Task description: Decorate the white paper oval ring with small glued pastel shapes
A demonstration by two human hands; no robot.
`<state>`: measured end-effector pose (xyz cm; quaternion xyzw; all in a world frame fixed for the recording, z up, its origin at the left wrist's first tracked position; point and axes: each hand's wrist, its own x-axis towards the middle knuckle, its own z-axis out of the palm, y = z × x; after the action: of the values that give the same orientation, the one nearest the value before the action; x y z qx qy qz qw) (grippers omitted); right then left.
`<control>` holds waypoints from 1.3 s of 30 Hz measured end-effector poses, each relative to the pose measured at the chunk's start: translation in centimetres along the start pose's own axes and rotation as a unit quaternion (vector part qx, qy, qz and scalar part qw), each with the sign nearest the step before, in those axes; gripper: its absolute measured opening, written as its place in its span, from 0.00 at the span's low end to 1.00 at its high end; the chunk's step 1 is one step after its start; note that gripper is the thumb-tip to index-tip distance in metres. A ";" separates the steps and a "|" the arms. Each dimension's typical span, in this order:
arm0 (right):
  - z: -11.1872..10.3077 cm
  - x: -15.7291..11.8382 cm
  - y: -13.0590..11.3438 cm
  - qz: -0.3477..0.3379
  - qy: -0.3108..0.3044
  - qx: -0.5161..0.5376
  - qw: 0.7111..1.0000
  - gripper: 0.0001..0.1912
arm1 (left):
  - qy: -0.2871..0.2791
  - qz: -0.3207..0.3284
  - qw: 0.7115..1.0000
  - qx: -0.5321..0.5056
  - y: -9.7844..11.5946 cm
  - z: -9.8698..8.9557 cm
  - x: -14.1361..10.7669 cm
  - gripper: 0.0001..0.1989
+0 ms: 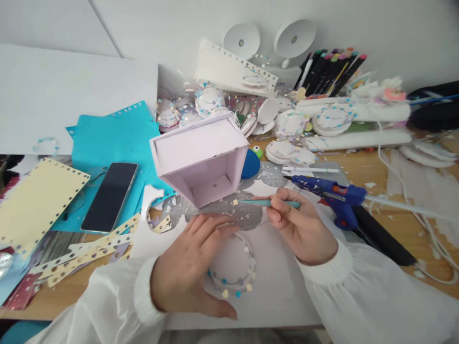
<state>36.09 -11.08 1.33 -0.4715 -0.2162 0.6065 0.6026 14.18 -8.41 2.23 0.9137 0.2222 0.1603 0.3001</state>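
Observation:
Between the fingers and thumb of my right hand (304, 224) are teal tweezers (283, 203). A small pale-yellow paper piece (235, 202) sits at their tips, left of the hand. My left hand (195, 267) has its fingers and thumb spread over the left side of a round white disc (233, 260). Whether the palm touches it I cannot tell. A ring of thin strands with small blue, grey and yellow paper pieces (249, 287) lies on the disc. Beneath is a white sheet (287, 282). Part of the ring is hidden by the left hand.
A pale lilac open box (201, 143) stands tilted behind the hands. A blue glue gun (333, 191) lies to the right. At left are a phone (109, 196), blue sheets (114, 138) and a punched yellow sheet (39, 203). Decorated discs (210, 101) and markers (330, 71) stand behind.

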 end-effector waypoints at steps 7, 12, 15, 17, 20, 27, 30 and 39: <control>-0.1 0.2 0.2 -0.036 0.001 0.012 0.999 0.17 | 0.015 -0.031 0.999 -0.006 0.4 0.1 0.2 0.34; -0.3 0.3 0.4 -0.048 0.006 0.026 0.998 0.16 | -0.007 -0.041 0.999 0.013 0.2 -0.2 0.7 0.34; -0.3 0.3 0.4 -0.057 0.005 0.039 0.998 0.15 | -0.001 -0.052 0.998 0.037 0.5 0.0 0.5 0.46; -0.3 0.3 0.4 -0.060 0.004 0.042 0.997 0.15 | 0.019 -0.072 0.996 0.050 1.1 0.4 0.3 0.52; -0.4 0.1 0.5 -0.064 0.004 0.038 0.997 0.15 | 0.064 -0.122 0.989 0.059 2.0 1.4 0.2 0.49; -0.5 0.1 0.8 -0.070 -0.001 0.027 0.997 0.15 | 0.123 -0.154 0.978 0.075 2.8 3.3 0.5 0.29; -0.5 0.2 0.9 -0.072 0.002 0.027 0.997 0.16 | 0.133 -0.153 0.976 0.076 2.4 3.3 0.4 0.27; -0.5 0.2 0.6 -0.077 -0.001 0.032 0.996 0.15 | 0.168 -0.159 0.972 0.051 1.8 3.6 0.2 0.24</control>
<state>36.20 -11.10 0.55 -0.4332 -0.2332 0.5651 0.6623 16.44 -11.31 0.56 0.8412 0.4193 0.2497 0.2328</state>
